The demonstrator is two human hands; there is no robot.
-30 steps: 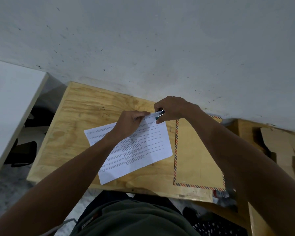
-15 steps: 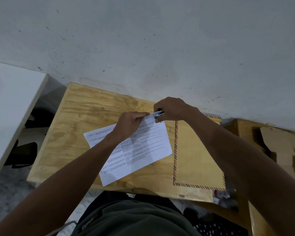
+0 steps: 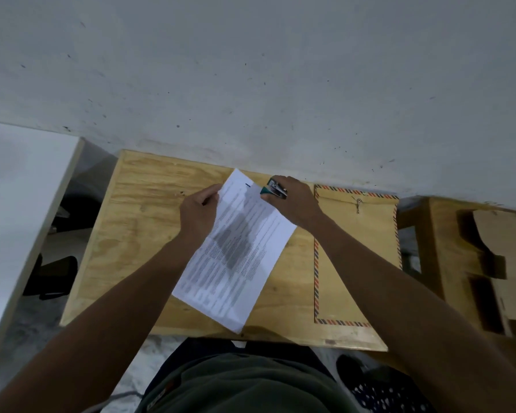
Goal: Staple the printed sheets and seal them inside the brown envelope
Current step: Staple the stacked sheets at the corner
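Note:
The printed sheets [image 3: 239, 251] are lifted off the wooden table [image 3: 137, 234], tilted with their top end toward the wall. My left hand [image 3: 198, 214] grips their upper left edge. My right hand [image 3: 292, 204] holds a small teal and silver stapler [image 3: 274, 189] just off the sheets' upper right edge, its jaws pointing at the paper. The brown envelope [image 3: 358, 251] with a red and blue striped border lies flat on the table's right part, under my right forearm, its string clasp near the wall.
A grey wall [image 3: 250, 84] runs directly behind the table. A white tabletop [image 3: 18, 186] stands to the left, with a dark chair below it. Wooden and cardboard pieces [image 3: 489, 263] sit to the right. My lap is at the table's near edge.
The sheets lay flat and slanted on the table; now they are raised and turned more upright. The stapler has come off the corner and sits beside the top edge.

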